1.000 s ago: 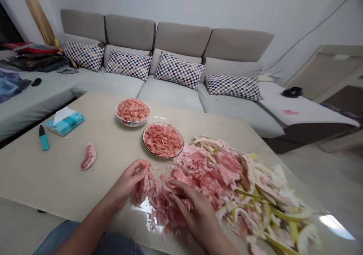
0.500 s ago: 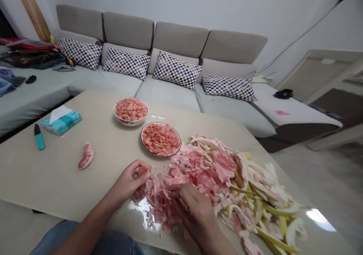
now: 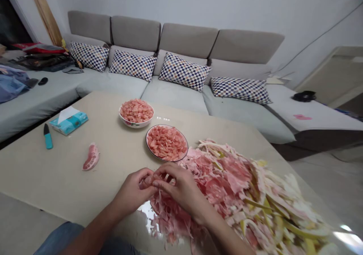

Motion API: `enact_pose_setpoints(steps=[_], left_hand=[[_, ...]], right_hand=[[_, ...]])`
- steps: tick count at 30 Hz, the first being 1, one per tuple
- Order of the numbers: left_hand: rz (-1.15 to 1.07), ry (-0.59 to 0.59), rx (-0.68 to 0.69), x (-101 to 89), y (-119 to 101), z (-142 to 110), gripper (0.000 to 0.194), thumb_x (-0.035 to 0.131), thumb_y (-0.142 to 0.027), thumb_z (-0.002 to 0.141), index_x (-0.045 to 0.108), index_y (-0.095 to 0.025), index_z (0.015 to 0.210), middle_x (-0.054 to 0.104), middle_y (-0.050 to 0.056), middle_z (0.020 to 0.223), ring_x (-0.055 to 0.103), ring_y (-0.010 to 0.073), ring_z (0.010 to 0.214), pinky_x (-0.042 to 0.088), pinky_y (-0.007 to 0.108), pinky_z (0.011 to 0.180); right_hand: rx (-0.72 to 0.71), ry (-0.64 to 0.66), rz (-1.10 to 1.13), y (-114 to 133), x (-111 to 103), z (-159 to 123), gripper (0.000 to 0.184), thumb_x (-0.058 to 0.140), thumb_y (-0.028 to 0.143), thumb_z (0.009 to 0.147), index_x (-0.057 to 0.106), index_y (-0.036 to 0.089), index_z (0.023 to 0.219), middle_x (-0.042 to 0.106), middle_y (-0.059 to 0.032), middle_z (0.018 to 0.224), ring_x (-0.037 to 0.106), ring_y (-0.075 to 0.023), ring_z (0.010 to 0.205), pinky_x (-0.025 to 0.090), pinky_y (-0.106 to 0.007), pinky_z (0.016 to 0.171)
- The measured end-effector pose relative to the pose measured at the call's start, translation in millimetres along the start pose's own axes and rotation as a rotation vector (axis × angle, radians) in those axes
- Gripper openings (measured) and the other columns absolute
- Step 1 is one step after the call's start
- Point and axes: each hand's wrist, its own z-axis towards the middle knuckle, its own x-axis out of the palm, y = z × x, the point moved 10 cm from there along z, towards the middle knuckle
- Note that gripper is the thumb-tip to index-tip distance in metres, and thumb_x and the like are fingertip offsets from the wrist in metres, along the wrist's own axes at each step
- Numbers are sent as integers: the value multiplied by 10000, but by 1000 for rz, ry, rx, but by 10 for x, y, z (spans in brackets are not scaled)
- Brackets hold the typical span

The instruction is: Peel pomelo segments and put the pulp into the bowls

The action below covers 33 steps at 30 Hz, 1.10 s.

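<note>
Whatever is held between the left hand (image 3: 131, 192) and the right hand (image 3: 181, 189) is hidden by them; the pomelo peel heap (image 3: 272, 209) is cut off by the frame at 4 o'clock.

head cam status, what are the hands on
Pinching together: left hand, right hand, on a small pink bit of pomelo flesh. Under the right hand, peel pile. Just beyond, plate of flesh.

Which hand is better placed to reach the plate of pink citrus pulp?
Probably the right hand: it sits just below the plate of pulp, over the torn peel pile. The left hand lies farther off, at the pile's edge.
</note>
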Motion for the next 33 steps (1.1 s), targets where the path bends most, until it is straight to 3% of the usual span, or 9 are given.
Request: enact_pose_setpoints(steps=[2, 9, 15, 18, 22, 27, 33], left_hand=[[7, -25, 2, -38, 18, 19, 101, 646, -226, 750, 640, -160, 825, 542, -24, 719, 484, 131, 668, 396, 218, 608], [-166, -46, -60, -65, 98, 77, 184, 634, -342, 798, 564, -173, 807, 416, -80, 557, 377, 78, 449, 301, 199, 424], [-141, -50, -73, -50, 74, 55, 191, 653, -338, 799, 561, -171, 800, 463, -73, 534, 393, 69, 435, 303, 188, 419], [-133, -42, -76, -38, 94, 44, 205, 652, -353, 802, 560, -171, 804, 477, -67, 532, 399, 70, 436, 302, 184, 416], [-160, -37, -90, -32, 146, 50, 254, 643, -410, 806, 547, -178, 838, 511, -57, 562, 401, 67, 421, 299, 180, 393], [-186, -20, -92, -10, 165, 49, 290, 639, -445, 806, 530, -179, 842, 487, -71, 544, 388, 62, 412, 296, 173, 383], [-221, -20, -96, -7, 186, 57, 340, 641, -470, 798, 562, -179, 955, 466, -83, 537, 402, 64, 405, 302, 168, 375]], right_hand=[[10, -1, 69, -20, 18, 67, 25, 688, 211, 827, 688, 196, 807, 670, -16, 779, 624, -153, 733, 487, -263, 673], [275, 33, 527, -405, 174, 94, 198, 691, 363, 808, 677, 166, 810, 656, -12, 756, 600, -143, 690, 461, -243, 625], [444, 9, 991, -625, 350, 61, 328, 747, 473, 736, 647, 162, 766, 613, 6, 724, 557, -104, 610, 456, -215, 571], [498, -46, 1103, -661, 292, 68, 307, 786, 436, 709, 653, 160, 733, 592, 12, 722, 543, -90, 632, 466, -175, 561], [548, 0, 1262, -637, 344, 50, 271, 810, 381, 703, 681, 151, 768, 589, 7, 746, 531, -70, 621, 489, -141, 537], [581, 21, 1362, -651, 429, 33, 296, 831, 350, 684, 722, 146, 868, 616, 0, 763, 535, -65, 620, 492, -120, 502], [591, -45, 1213, -749, 312, 38, 286, 839, 355, 668, 735, 179, 869, 676, -5, 788, 580, -78, 655, 494, -150, 562]])
